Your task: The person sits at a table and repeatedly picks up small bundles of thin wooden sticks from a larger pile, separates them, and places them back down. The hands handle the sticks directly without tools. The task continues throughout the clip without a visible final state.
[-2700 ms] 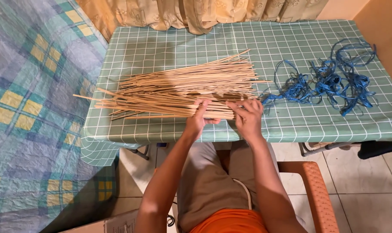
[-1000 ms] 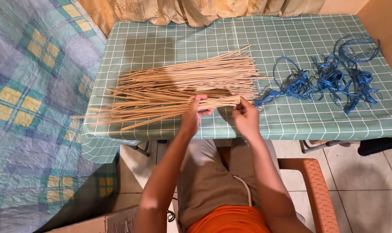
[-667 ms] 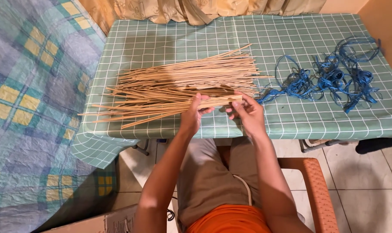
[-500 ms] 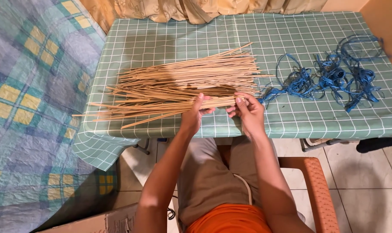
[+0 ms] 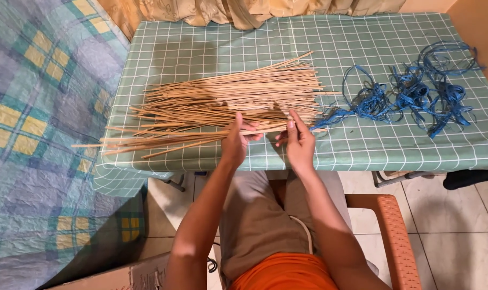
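Hands at frame centre: left hand [image 5: 235,142] and right hand [image 5: 299,144] both pinching few sticks from one pile of thin sticks [image 5: 228,102]; one blue cord tangle [image 5: 416,91] upper right on green checked tablecloth [image 5: 212,48].

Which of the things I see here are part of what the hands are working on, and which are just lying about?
In use:
- left hand
- right hand
- thin wooden sticks, a few gripped between both hands

Lying about:
- tangled blue cord
- green checked tablecloth
- orange chair
- checked bedspread
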